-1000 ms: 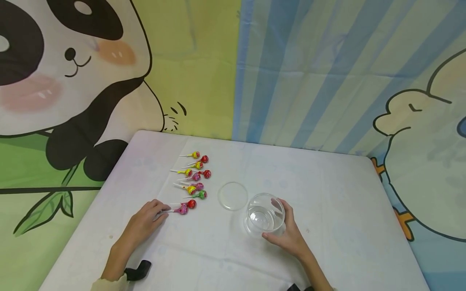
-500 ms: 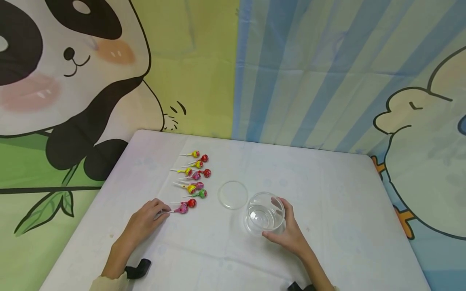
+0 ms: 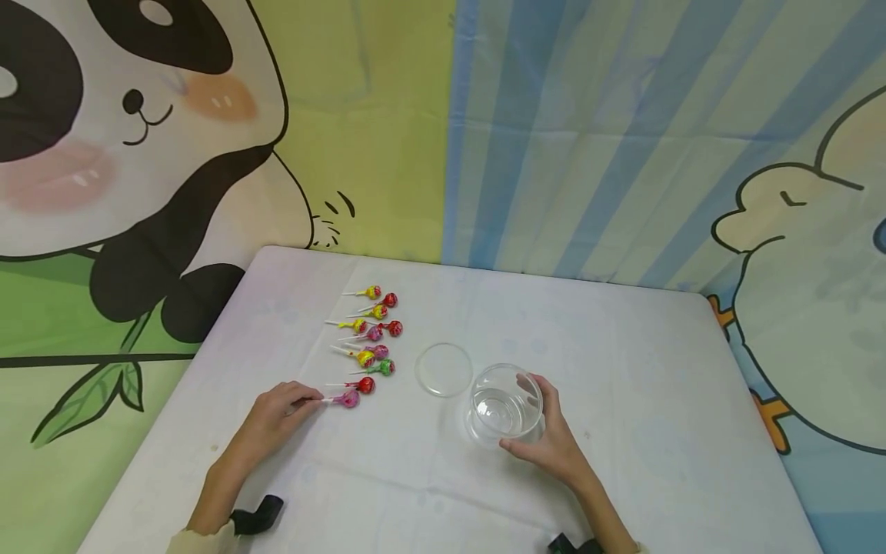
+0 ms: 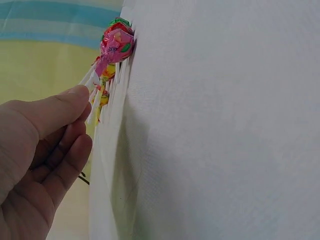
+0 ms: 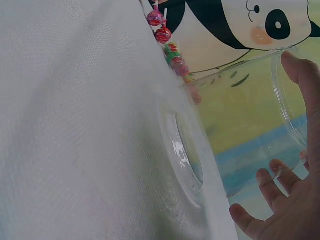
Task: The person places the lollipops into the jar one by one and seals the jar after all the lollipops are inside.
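Observation:
At the near end of the lollipop row, my left hand (image 3: 277, 415) pinches the white stick of a pink lollipop (image 3: 349, 398) between thumb and fingertips. The left wrist view has its wrapped pink head (image 4: 118, 46) in front of other lollipops. My right hand (image 3: 550, 442) holds a clear round jar (image 3: 494, 419) from its right side, thumb at the near side and fingers round the back. The jar stands upright, mouth up, nothing inside. In the right wrist view the fingers (image 5: 272, 192) are spread along the jar wall.
A red lollipop (image 3: 365, 385) lies just beyond the pink one. Further back come a green lollipop (image 3: 386, 368) and several yellow, red and pink ones. A clear round lid (image 3: 444, 370) lies between the row and the jar. The white-covered table (image 3: 657, 400) meets a printed backdrop (image 3: 388, 154).
The left fingers have closed to a pinch on the pink lollipop's stick and shifted it very slightly. My right hand and the jar have stayed in place.

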Tool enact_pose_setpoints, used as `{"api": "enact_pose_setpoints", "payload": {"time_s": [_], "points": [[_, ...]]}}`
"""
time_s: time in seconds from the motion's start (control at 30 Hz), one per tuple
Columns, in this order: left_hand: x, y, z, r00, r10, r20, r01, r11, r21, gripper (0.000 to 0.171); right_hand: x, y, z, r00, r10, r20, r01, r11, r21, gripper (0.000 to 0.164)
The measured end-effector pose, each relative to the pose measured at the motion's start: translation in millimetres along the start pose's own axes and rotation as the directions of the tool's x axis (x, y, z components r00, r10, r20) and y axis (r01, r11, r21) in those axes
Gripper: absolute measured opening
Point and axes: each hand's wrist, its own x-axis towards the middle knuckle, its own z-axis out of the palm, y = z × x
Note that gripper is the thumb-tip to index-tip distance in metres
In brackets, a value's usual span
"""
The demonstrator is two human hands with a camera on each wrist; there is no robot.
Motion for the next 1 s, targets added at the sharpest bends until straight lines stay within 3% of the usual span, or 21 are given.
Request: {"api": "enact_pose_setpoints", "payload": {"time_s": [0.23,0.4,0.5,0.57,0.77,0.83,0.9,1.0], "points": [[-1.5,8.3,-6.6,0.989,-0.140,-0.043,0.132,0.981,-0.139,0.013,0.6,1.7,-0.1,1.000,-0.010,-0.004,0.010,1.000,-0.016,0.106],[1.4,18.8,-7.2,0.974,-0.218,-0.058,0.190,0.932,-0.309,0.016,1.0,2.5,-0.2,1.000,-0.022,-0.001,0.022,1.000,-0.015,0.106],[8.5,34.8,-9.4,0.969,-0.247,-0.018,0.216,0.878,-0.426,0.024,1.0,2.1,-0.2,1.000,-0.013,-0.003,0.013,1.000,-0.016,0.106],[15.4,50.5,-12.1,0.962,-0.270,0.030,0.248,0.830,-0.499,0.027,0.9,1.9,-0.3,1.000,-0.007,-0.007,0.006,1.000,-0.019,0.106],[37.4,93.9,-4.6,0.947,-0.277,0.161,0.306,0.634,-0.710,0.027,0.6,1.8,-0.3,1.000,0.001,-0.008,-0.001,1.000,-0.015,0.106],[44.2,106.7,2.0,0.946,-0.256,0.197,0.314,0.586,-0.747,0.027,0.4,2.5,-0.4,1.000,0.001,-0.008,-0.001,1.000,-0.015,0.107],[50.4,118.5,9.7,0.947,-0.224,0.229,0.317,0.559,-0.766,0.027,0.3,3.2,-0.4,1.000,0.007,-0.009,-0.007,1.000,-0.026,0.107],[60.2,135.1,22.0,0.954,-0.158,0.255,0.299,0.567,-0.767,0.027,0.4,4.4,-0.1,1.000,0.009,-0.009,-0.009,0.999,-0.045,0.107]]}}
